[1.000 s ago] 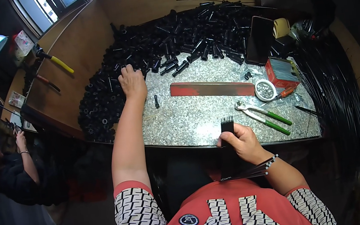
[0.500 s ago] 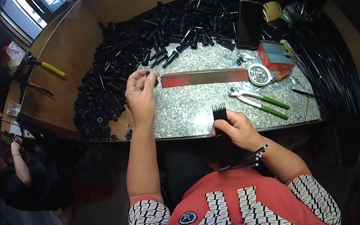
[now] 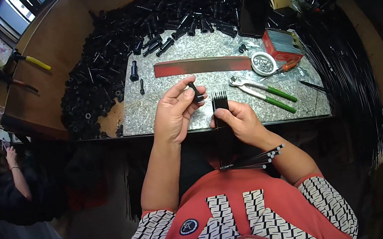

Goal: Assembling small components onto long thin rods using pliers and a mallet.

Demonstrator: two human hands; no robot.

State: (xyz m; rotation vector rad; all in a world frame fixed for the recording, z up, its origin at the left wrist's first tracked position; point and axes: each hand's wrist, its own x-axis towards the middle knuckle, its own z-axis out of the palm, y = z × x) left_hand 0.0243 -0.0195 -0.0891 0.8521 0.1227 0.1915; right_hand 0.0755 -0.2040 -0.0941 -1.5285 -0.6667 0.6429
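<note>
Between the fingertips of my left hand (image 3: 173,112) is a small black plastic piece (image 3: 195,91), partly hidden by the fingers. My right hand (image 3: 246,124) is closed around a flat bundle of thin black rods (image 3: 219,102). Their thin tips stand up in a row like comb teeth, close beside the black piece; whether they touch it I cannot tell. The pale-tipped lower ends (image 3: 271,155) fan out by my right forearm. Beyond my hands a red and dark flat strip (image 3: 201,66) lies on the speckled board (image 3: 152,112).
Black tubular parts (image 3: 139,20) are heaped at the back and left. On the right are green-handled pincers (image 3: 265,94), a white cup of small metal bits (image 3: 263,63), a red box (image 3: 283,44), a phone (image 3: 253,9) and long black rods (image 3: 344,65). Another person (image 3: 16,181) sits far left.
My left hand has come toward me and to the right, bringing the black piece beside the rod tips. My right hand keeps hold of the bundle. The whole view has shifted slightly.
</note>
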